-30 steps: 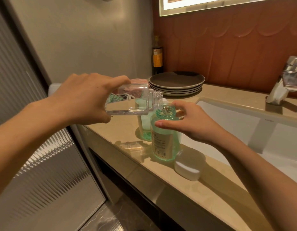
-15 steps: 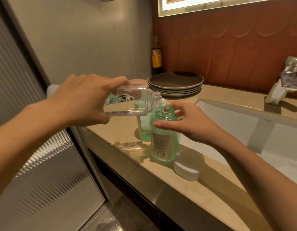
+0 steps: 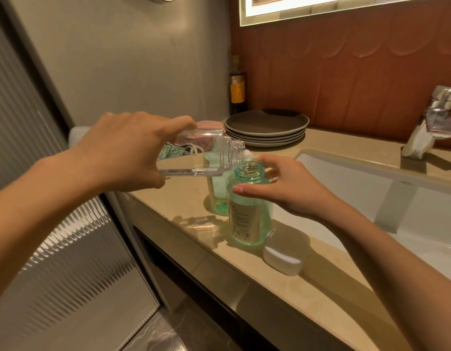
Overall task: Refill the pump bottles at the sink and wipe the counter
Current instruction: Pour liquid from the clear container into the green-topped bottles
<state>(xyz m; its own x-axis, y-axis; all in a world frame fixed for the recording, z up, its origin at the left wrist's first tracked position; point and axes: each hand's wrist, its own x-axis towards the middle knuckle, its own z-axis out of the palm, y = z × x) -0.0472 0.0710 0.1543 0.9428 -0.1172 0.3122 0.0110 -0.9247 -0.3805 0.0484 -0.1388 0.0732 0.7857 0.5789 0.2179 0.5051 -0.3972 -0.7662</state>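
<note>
Left hand (image 3: pixel 123 150) grips clear bottle (image 3: pixel 201 155), tipped on side, mouth just above open neck of green bottle (image 3: pixel 249 211). Right hand (image 3: pixel 290 188) wraps green bottle, upright on counter (image 3: pixel 295 287) beside sink (image 3: pixel 346 178). Second green bottle (image 3: pixel 217 193) behind. White cap (image 3: pixel 282 257) alongside.

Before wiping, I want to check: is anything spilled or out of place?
No spill shows on the counter. The clear bottle is tipped deliberately over the open neck of the green bottle. Only a white plastic piece lies near the front edge.
</note>
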